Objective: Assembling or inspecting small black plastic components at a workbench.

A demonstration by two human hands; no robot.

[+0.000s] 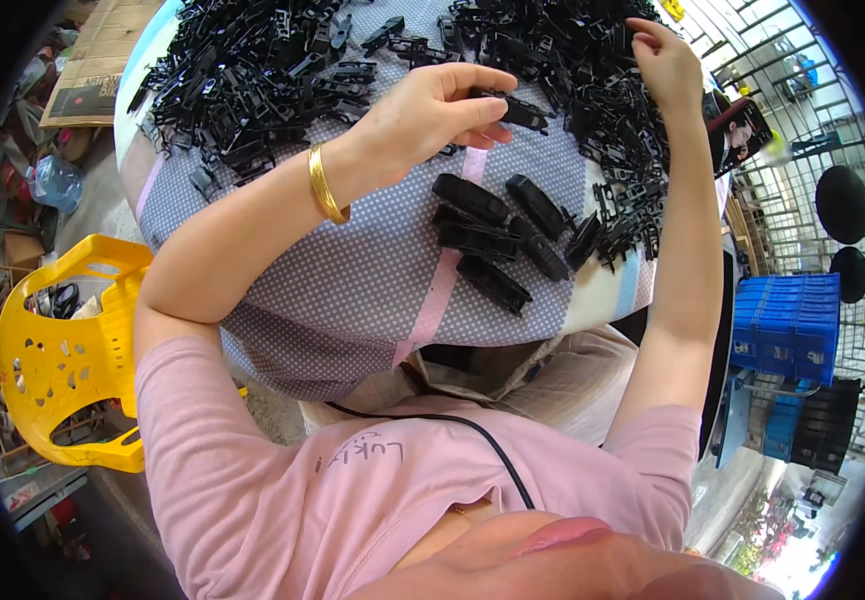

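Observation:
My left hand (447,115), with a gold bangle at its wrist, pinches a black plastic casing (520,112) between thumb and fingers over the round table. At the far right my right hand (668,68) is at the edge of a pile of small black plastic parts (592,75). Its fingers are curled in, and I cannot make out what lies between them. Nearer to me, several longer rounded black casings (492,240) lie in a loose group on the cloth.
Another heap of black clip-like parts (252,80) covers the table's far left. The table has a dotted grey cloth (322,270) with pink stripes. A yellow plastic chair (62,350) stands at left. Blue crates (784,325) sit at right, beside a wire grid. A black cord (482,435) crosses my shirt.

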